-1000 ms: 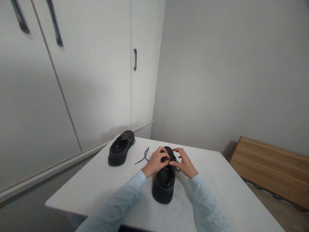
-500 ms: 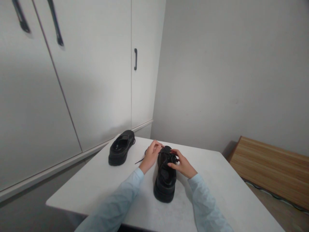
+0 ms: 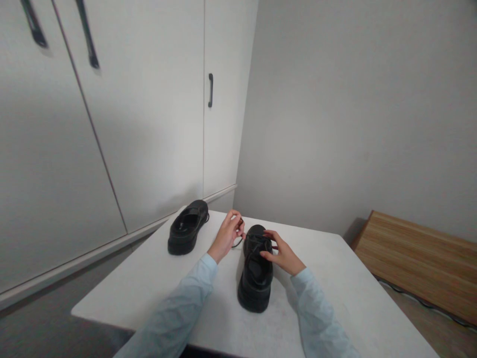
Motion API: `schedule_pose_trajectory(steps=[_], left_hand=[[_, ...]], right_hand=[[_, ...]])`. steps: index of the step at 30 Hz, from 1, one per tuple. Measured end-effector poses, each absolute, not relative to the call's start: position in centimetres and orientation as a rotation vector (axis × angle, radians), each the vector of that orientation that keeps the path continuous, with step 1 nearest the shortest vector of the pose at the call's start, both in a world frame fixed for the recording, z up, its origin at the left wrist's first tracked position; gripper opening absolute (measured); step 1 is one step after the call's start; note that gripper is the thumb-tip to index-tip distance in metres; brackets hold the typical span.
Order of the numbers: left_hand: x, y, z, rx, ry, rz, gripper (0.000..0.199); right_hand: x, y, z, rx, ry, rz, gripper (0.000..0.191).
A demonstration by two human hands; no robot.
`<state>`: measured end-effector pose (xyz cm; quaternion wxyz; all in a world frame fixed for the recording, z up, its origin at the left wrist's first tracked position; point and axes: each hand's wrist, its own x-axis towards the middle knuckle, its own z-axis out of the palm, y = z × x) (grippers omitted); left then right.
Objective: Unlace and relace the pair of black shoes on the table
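1. Left hand (image 3: 226,236): fingers curled, beside the near shoe's toe; shoelace (image 3: 237,244) curves just under it. Can't tell if lace is pinched; sideways position likely keeps lace clear of the upper.
2. Right hand (image 3: 282,253): half open, thumb and forefinger parted over the lacing, no closed grip visible; probably steadying.
3. Black lace-up shoe (image 3: 257,271): sole down, between hands, heel toward wearer, presumably so both reach the lacing.
4. Second black shoe (image 3: 187,227): farther left on white worktop (image 3: 354,278), apparently parked out of the way.
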<state>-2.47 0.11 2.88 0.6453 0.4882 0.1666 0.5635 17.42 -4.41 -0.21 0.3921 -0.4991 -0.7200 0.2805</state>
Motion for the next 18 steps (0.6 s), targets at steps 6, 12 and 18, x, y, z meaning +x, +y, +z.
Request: schedule_pose_trajectory(steps=[6, 12, 18], left_hand=[[-2.9, 0.5, 2.8, 1.258, 0.433, 1.327, 0.026], [-3.6, 1.0, 2.8, 1.377, 0.399, 1.419, 0.023], [-4.3, 0.9, 3.2, 1.421, 0.375, 1.478, 0.022]], right_hand=[[17.4, -4.4, -0.3, -1.25, -1.833, 0.705, 0.056], [17.6, -4.3, -0.4, -1.241, -1.848, 0.7, 0.054], [17.7, -4.3, -0.6, -1.262, -1.862, 0.713, 0.057]])
